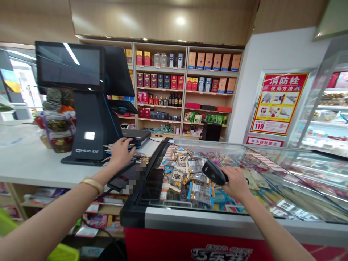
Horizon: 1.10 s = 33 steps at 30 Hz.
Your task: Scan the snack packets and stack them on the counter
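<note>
Right hand [236, 181]: grips scanner [214, 172] over freezer [190, 218]
Left hand [123, 154]: freezer's left, grip unclear
Packets [177, 177]: on freezer; scanned count unclear

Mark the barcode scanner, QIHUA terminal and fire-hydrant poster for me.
Barcode scanner [214, 172]: head view, on its black body.
QIHUA terminal [88, 108]: head view, on its stand.
Fire-hydrant poster [279, 104]: head view, middle of its printed face.
</note>
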Motion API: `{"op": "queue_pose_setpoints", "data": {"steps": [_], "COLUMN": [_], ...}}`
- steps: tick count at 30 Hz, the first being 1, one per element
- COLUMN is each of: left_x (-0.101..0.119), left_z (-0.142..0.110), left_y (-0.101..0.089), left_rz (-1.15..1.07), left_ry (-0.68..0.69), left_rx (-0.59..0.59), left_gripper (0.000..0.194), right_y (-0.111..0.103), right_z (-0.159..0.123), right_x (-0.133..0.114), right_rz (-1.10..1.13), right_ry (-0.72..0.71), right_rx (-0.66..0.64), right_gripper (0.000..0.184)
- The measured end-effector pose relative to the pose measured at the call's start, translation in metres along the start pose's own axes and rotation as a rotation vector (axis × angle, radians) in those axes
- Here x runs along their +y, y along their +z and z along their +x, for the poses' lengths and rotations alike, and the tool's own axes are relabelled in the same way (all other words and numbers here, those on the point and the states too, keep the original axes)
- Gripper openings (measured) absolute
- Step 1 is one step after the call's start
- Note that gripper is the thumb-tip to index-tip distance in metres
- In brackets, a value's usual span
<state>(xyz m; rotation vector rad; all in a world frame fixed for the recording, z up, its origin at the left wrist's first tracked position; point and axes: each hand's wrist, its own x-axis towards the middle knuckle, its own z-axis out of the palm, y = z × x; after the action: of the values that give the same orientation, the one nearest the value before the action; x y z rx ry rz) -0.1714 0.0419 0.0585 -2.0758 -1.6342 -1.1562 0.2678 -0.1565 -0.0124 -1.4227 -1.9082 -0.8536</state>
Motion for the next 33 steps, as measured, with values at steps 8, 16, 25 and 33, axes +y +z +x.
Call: {"op": "queue_pose_setpoints", "data": {"steps": [8, 16, 25, 33], "left_x": [0.105, 0.141, 0.094, 0.137], "left_z": [-0.05, -0.091, -0.062, -0.01], "left_y": [0.046, 0.053, 0.037, 0.034], "left_rz": [-0.26, -0.148, -0.643, -1.749], "left_ry": [0.124, 0.038, -0.184, -0.939], "left_rx": [-0.506, -0.756, -0.665, -0.538], "left_gripper": [0.038, 0.062, 0.033, 0.027], "right_y": [0.033, 0.062, 0.064, 0.055], "right_z": [0.025, 0.048, 0.043, 0.043], "right_x": [0.023, 0.034, 0.028, 0.015], "right_rz": [0.019, 0.047, 0.166, 0.231], "right_ry": [0.046, 0.075, 0.075, 0.084], "right_rx": [0.031, 0.068, 0.094, 0.131], "right_gripper": [0.029, 0.035, 0.026, 0.019]}}
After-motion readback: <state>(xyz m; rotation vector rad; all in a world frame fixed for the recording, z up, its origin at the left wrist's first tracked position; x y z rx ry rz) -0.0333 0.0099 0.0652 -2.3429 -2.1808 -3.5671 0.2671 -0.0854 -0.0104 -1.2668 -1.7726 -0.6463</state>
